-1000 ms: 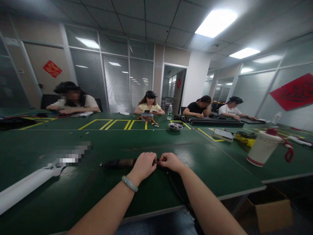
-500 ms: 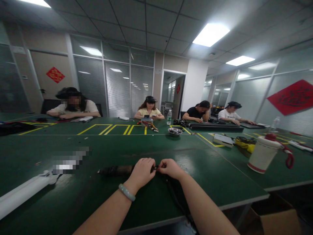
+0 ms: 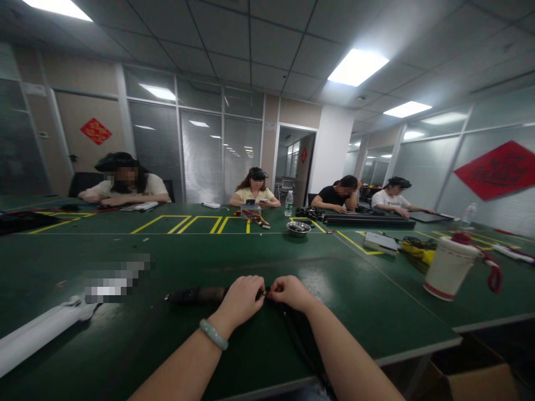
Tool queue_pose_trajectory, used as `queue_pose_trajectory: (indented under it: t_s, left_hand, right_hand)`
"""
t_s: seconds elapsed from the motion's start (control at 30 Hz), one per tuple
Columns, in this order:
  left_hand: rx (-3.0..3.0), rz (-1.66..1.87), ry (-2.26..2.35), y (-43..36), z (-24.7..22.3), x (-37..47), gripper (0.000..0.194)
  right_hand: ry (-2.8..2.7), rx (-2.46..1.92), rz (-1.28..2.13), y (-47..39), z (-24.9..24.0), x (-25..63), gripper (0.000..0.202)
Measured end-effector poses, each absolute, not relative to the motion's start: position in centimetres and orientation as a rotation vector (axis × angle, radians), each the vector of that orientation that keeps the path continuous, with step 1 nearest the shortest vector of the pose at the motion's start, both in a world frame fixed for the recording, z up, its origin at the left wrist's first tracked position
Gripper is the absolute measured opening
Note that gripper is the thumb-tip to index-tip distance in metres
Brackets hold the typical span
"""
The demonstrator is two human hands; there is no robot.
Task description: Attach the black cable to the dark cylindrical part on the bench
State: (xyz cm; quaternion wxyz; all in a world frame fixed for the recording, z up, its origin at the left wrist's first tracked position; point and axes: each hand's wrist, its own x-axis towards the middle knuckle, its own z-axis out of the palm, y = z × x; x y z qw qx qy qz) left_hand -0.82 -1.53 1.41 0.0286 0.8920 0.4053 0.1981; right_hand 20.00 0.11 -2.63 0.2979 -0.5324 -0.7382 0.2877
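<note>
"While our left hand (image 3: 244,298) clamps the end of a dark cylindrical tool (image 3: 200,296), where's our right hand (image 3: 292,293)?"

"Just beside it, fingertips pinched on a small piece (image 3: 266,293). The tool lies on our green table (image 3: 188,356), extending leftward from our left hand."

Green worktop (image 3: 188,256), yellow tape lines (image 3: 179,224) toward its far edge. Metal bowl (image 3: 298,229) with small dark bits, right of the wire bundle (image 3: 261,220). Clear bottle (image 3: 288,204) upright behind bowl. Long black bars (image 3: 370,221) near far edge, right of it. Grey-white box (image 3: 380,243) flat, yellow bag (image 3: 419,252) just beside. Cream tumbler (image 3: 450,267), red lid and strap, near right side. White stand-like object (image 3: 45,328) at near left corner, upper part pixelated. Four people seated along far edge. Open cardboard box (image 3: 480,381) below near right corner.
</note>
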Motion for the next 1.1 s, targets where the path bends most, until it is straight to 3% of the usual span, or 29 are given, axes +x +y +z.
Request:
queue_pose_trajectory:
  t_s: [1.1]
  left_hand:
    - [2.763,0.684,1.221,-1.77,1.73,-0.82,0.008]
  right_hand:
    - [-1.966,-1.388,0.731,-0.07,-2.46,19.98,0.014]
